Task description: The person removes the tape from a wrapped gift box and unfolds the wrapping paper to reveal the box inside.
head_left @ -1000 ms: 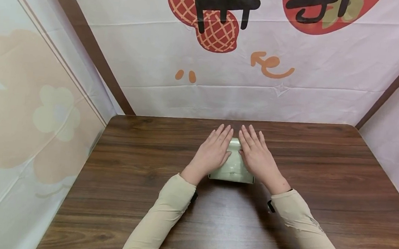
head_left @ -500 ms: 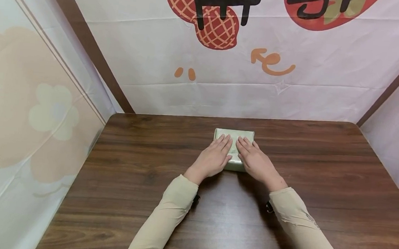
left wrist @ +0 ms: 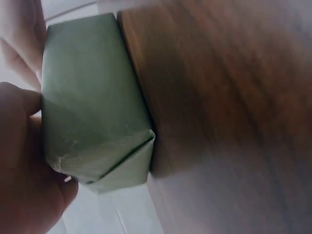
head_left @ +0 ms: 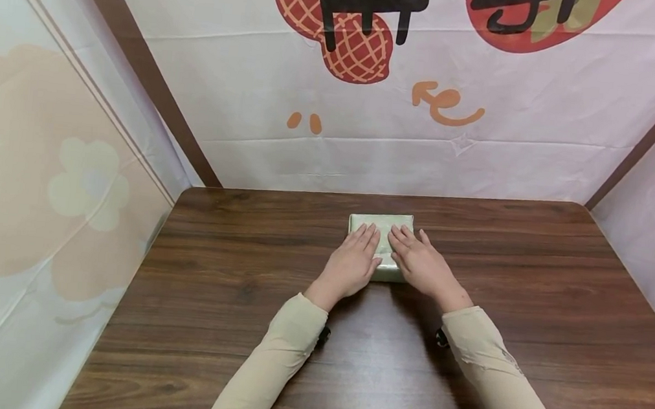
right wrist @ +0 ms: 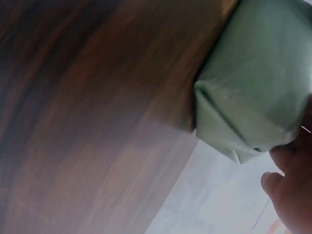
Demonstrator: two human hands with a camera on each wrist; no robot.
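A small box wrapped in pale green paper (head_left: 384,221) lies on the brown table near its back edge. My left hand (head_left: 349,263) rests on the left of its top, fingers straight and pointing away. On the right of the top rests my right hand (head_left: 423,265), its fingers also straight. A strip of wrapping shows between the hands. In the left wrist view, the box's green side (left wrist: 92,83) faces the camera, with a folded flap at one end. The right wrist view shows a similar folded end on the box (right wrist: 263,73). The underside is hidden.
The wood-grain table (head_left: 223,325) spreads around the box on all sides. Behind it hangs a white printed cloth (head_left: 390,161), and another cloth with a pale flower (head_left: 17,203) covers the left side.
One second ago the box's front edge was nearer me and my fingers reached over its far end. Now it sits farther back, with my fingertips on its top. It has shifted slightly left since.
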